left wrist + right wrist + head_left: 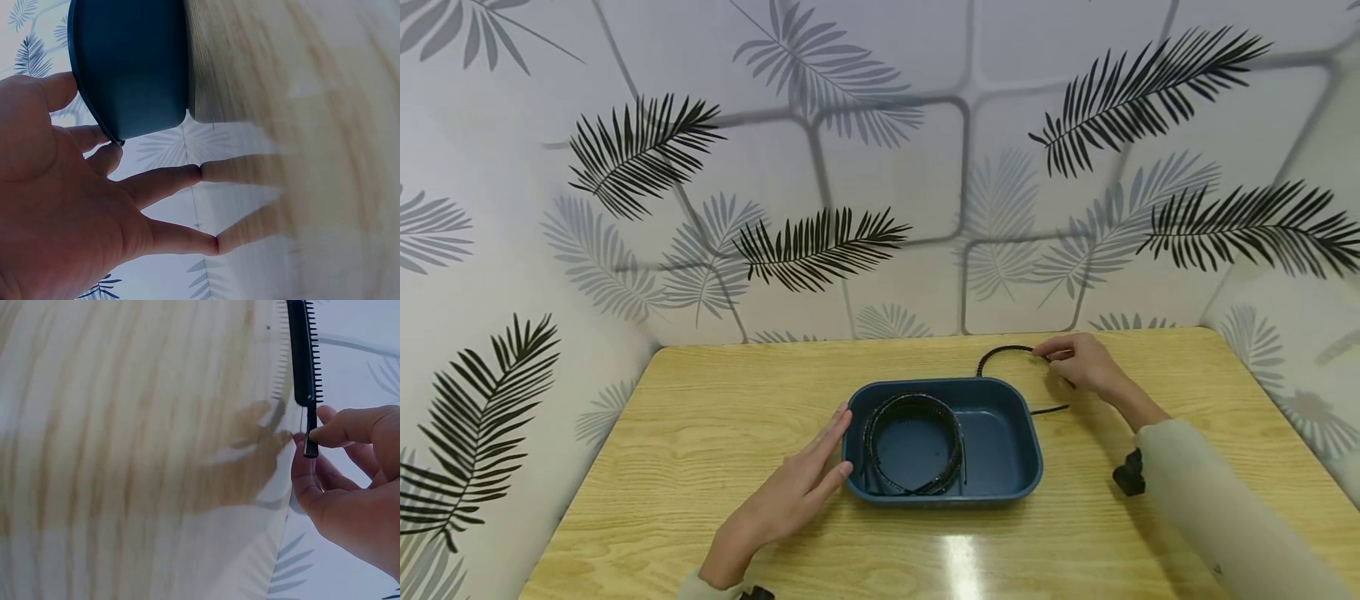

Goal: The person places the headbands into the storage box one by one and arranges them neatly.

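Note:
A blue rectangular tray [1000,450] sits on the table, holding several thin black hoops [957,442] gathered in a ring at its left side. My left hand [797,483] rests against the tray's left end, fingers extended. In the left wrist view, the thumb and nearer fingers [103,159] are at the tray's rim, while two outer fingertips touch the table. Beyond the tray's back right corner, my right hand [1082,362] pinches one end of a curved black toothed headband [303,356] between thumb and fingers. Its other end passes behind the tray in the head view.
A thin black strip [1049,409] juts out from the tray's right side over the wooden table [700,417]. Behind the table stands a leaf-patterned wall [895,183], close to my right hand.

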`<state>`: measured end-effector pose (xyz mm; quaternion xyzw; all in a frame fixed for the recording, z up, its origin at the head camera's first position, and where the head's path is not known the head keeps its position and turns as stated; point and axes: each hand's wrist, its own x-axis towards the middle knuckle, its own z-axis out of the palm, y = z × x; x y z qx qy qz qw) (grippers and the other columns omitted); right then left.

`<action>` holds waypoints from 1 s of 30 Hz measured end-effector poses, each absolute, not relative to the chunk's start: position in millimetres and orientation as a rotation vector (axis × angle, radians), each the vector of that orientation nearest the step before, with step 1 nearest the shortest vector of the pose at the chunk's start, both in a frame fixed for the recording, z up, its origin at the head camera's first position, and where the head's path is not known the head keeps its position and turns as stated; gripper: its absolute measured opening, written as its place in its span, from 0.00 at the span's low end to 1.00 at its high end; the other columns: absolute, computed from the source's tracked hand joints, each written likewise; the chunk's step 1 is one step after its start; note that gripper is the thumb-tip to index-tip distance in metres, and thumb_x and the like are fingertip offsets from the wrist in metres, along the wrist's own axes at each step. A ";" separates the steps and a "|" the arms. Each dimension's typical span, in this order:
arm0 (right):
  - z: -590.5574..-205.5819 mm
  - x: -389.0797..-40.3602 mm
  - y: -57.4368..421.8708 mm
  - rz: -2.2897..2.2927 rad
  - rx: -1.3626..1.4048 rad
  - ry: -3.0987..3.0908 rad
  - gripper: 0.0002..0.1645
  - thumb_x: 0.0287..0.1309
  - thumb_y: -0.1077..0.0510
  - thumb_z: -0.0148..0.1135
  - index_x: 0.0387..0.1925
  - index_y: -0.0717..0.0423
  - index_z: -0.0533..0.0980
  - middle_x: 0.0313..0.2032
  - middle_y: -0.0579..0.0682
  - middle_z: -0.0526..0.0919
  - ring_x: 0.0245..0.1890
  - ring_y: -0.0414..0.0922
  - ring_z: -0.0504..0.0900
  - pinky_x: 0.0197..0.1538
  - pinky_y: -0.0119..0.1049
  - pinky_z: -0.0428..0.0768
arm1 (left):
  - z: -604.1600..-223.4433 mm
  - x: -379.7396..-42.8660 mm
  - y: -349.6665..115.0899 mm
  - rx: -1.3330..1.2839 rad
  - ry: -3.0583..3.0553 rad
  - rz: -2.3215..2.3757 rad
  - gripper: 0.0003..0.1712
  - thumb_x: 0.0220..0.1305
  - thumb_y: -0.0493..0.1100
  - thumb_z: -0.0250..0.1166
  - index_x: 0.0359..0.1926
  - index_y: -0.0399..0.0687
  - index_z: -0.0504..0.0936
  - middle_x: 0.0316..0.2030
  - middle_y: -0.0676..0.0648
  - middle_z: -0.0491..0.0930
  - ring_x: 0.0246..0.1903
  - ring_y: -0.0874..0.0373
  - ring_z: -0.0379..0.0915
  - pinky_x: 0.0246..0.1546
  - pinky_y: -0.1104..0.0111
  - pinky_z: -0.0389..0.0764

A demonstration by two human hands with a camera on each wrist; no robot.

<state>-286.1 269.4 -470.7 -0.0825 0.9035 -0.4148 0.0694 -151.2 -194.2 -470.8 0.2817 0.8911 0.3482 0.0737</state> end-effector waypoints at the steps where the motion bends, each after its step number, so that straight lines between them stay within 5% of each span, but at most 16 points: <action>1: -469.8 -285.7 270.7 -1.242 -0.255 2.721 0.22 0.65 0.69 0.55 0.58 0.68 0.81 0.63 0.71 0.75 0.60 0.67 0.76 0.43 0.44 0.79 | -470.8 -151.3 -194.2 0.846 2.676 1.045 0.39 0.83 0.52 0.49 0.84 0.52 0.43 0.82 0.55 0.38 0.79 0.58 0.39 0.74 0.50 0.56; 6: -467.9 -284.1 278.3 -1.240 -0.296 2.700 0.22 0.67 0.69 0.56 0.60 0.69 0.79 0.60 0.69 0.79 0.58 0.64 0.78 0.51 0.48 0.81 | -470.3 -151.3 -193.8 0.845 2.672 1.051 0.39 0.83 0.51 0.50 0.84 0.51 0.43 0.82 0.56 0.37 0.79 0.58 0.39 0.74 0.50 0.55; 17: -474.6 -278.3 299.0 -1.443 -0.267 2.526 0.26 0.73 0.64 0.58 0.68 0.72 0.71 0.64 0.73 0.74 0.59 0.64 0.79 0.50 0.43 0.85 | -470.8 -151.9 -193.0 0.841 2.675 1.037 0.39 0.83 0.48 0.51 0.83 0.51 0.43 0.81 0.56 0.37 0.79 0.58 0.39 0.74 0.50 0.55; 24: -477.0 -272.6 302.2 -1.613 -0.183 2.397 0.29 0.72 0.65 0.61 0.69 0.75 0.68 0.63 0.73 0.74 0.49 0.42 0.87 0.51 0.39 0.85 | -471.3 -151.9 -193.0 0.834 2.674 1.039 0.38 0.83 0.49 0.51 0.83 0.52 0.43 0.82 0.53 0.38 0.79 0.58 0.39 0.74 0.50 0.54; 30: -479.1 -268.9 304.1 -1.765 -0.156 2.314 0.30 0.72 0.65 0.61 0.69 0.76 0.66 0.63 0.76 0.72 0.48 0.40 0.87 0.52 0.37 0.84 | -471.9 -152.5 -192.6 0.827 2.678 1.032 0.39 0.83 0.49 0.51 0.84 0.53 0.43 0.82 0.54 0.38 0.79 0.58 0.39 0.75 0.50 0.54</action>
